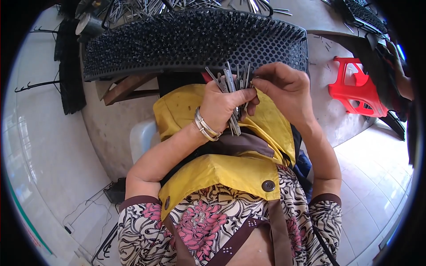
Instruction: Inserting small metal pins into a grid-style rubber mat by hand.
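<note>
My left hand (222, 101) is closed around a bundle of thin grey metal strips (234, 122). The strips fan out above and below the fist, in front of my yellow apron (179, 108). Close against the bundle's right side, my right hand (286, 86) has thumb and forefinger pinched together by the left thumb tip. Whatever lies in that pinch is too small to make out. Just beyond both hands is a wide black perforated tray (270, 55), with small dark pieces standing thickly in its holes. Bare holes show toward its right and along the near edge.
Loose metal strips (146, 8) are heaped behind the tray. A wooden support (128, 88) stands under its left side. A red plastic stool (355, 88) is at the right, near another person's arm (403, 82). Black bristly panels (71, 66) hang at the left.
</note>
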Demonstrator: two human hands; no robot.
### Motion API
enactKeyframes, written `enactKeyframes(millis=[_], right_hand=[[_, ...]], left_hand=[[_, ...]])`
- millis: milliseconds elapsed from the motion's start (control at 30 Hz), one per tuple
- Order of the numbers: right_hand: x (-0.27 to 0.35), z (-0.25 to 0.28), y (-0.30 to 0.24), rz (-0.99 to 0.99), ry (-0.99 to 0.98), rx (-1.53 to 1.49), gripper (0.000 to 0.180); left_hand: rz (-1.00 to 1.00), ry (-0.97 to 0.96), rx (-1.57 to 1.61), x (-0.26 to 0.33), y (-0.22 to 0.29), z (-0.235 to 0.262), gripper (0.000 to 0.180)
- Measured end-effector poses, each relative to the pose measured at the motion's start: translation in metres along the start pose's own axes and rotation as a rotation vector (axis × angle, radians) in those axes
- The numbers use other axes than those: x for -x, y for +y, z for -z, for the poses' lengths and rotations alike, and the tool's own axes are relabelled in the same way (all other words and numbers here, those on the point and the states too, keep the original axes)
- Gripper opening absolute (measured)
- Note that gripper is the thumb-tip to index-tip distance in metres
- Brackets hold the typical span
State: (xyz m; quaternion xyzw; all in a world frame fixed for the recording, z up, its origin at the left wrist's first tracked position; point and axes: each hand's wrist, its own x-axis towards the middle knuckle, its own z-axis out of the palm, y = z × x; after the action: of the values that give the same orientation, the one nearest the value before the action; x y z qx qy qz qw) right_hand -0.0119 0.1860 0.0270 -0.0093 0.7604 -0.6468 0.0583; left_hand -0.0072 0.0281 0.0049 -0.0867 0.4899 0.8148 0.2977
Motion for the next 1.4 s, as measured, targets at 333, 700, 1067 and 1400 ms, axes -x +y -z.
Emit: enactKeyframes(millis=[333, 700, 1067, 1400], right_hand=[[-0.04, 0.016, 0.005, 0.452, 0.529, 0.28, 0.014], [-0.081, 0.009, 0.03, 0.982, 0.427, 0.715, 0.016], [-0.063, 0.004, 0.03, 0.813, 0.241, 0.819, 0.013], [-0.011, -0.001, -0.003, 0.001, -0.133, 0.151, 0.012]], left_hand=[[0.035, 0.012, -0.074, 0.001, -0.004, 0.006, 0.01], [0.078, 0.046, -0.032, 0.008, -0.002, 0.001, 0.005], [0.077, 0.029, -0.042, 0.01, -0.002, 0.003, 0.007], [0.051, 0.022, -0.025, 0.01, -0.001, 0.003, 0.008]])
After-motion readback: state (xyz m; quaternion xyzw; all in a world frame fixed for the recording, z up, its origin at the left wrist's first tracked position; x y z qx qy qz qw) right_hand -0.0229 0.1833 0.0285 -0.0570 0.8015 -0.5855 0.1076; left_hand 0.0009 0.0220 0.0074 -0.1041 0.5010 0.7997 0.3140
